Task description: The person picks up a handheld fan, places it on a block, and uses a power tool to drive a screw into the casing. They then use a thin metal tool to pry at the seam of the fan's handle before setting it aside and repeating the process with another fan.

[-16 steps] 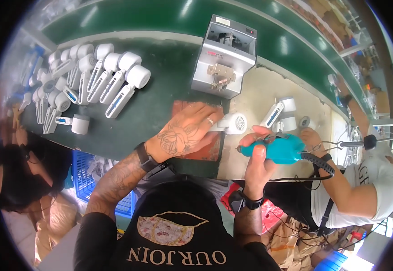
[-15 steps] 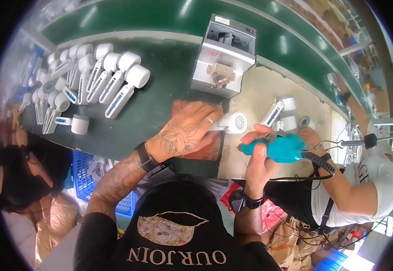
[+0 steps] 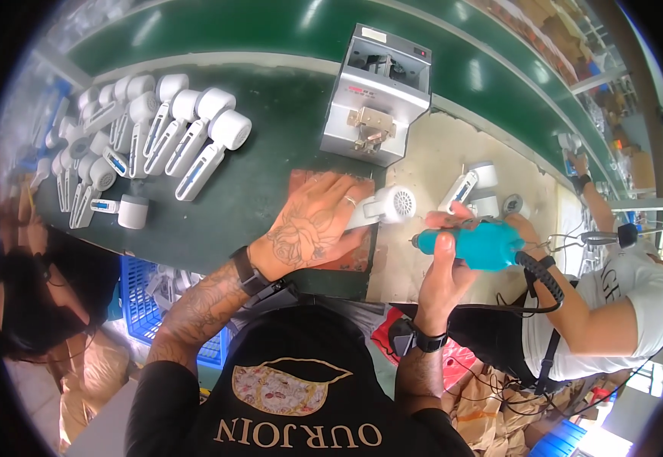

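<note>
My left hand (image 3: 312,225) is closed round the handle of a white handheld fan (image 3: 398,204), whose round slotted grille faces up. Part of the handle is hidden under my fingers. Beneath that hand lies a reddish-brown mat (image 3: 350,257). In my right hand (image 3: 442,278) is a teal electric screwdriver (image 3: 480,245), its thumb along the body. The screwdriver's tip points left, a little below and to the right of the fan's head, apart from it. A black coiled cord (image 3: 541,278) runs from its rear end.
Several white fans (image 3: 202,160) lie grouped on the green table at the left. A grey metal machine (image 3: 377,99) stands behind my hands. More fans (image 3: 461,189) lie on the pale board at right, beside a co-worker's hand (image 3: 528,232). A blue crate (image 3: 141,297) sits below the table's edge.
My right hand has shifted slightly right with the screwdriver, so its tip is farther from the fan. The fan's handle is turned a little and more of it shows.
</note>
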The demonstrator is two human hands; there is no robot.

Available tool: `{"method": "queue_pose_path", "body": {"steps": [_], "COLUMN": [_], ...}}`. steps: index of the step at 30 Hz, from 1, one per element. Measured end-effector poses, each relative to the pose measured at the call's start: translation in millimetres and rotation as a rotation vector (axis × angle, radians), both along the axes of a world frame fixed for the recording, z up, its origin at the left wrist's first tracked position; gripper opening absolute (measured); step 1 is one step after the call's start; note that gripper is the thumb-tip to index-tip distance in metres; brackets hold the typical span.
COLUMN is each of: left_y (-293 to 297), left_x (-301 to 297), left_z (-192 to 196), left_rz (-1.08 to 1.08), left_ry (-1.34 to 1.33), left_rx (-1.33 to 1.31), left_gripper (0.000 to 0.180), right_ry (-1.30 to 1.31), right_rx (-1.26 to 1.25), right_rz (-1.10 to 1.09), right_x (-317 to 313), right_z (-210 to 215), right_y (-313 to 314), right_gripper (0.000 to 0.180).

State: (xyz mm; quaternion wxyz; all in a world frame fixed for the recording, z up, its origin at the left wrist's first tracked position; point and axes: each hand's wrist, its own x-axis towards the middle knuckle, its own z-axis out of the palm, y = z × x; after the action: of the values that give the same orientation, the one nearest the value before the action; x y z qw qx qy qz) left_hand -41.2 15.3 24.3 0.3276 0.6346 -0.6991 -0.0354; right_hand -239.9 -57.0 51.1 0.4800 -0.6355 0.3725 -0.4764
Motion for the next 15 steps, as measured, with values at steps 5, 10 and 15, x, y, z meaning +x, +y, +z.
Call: {"method": "queue_pose_path", "body": {"steps": [5, 10, 15], "left_y": [7.0, 8.1, 13.3], "left_x": [-12.3, -22.2, -18.8], "left_z": [14.3, -2.7, 1.0], "left_rz": [0.049, 0.037, 0.013], "left_ry": [-0.011, -0.029, -0.101], "left_rx": [-0.058, -0.018, -0.037], "left_gripper": [0.061, 0.052, 0.056], "right_ry": [0.027, 0.015, -0.008], "right_rx": [-0.201, -0.157, -0.130], "right_rz": [-0.042, -0.106, -0.134], "right_x": [-20.7, -26.9, -18.4], "right_z": [-19.6, -38.2, -31.8], "right_y": [6.5, 11.5, 8.0], "right_gripper": [0.064, 0.065, 0.062]}}
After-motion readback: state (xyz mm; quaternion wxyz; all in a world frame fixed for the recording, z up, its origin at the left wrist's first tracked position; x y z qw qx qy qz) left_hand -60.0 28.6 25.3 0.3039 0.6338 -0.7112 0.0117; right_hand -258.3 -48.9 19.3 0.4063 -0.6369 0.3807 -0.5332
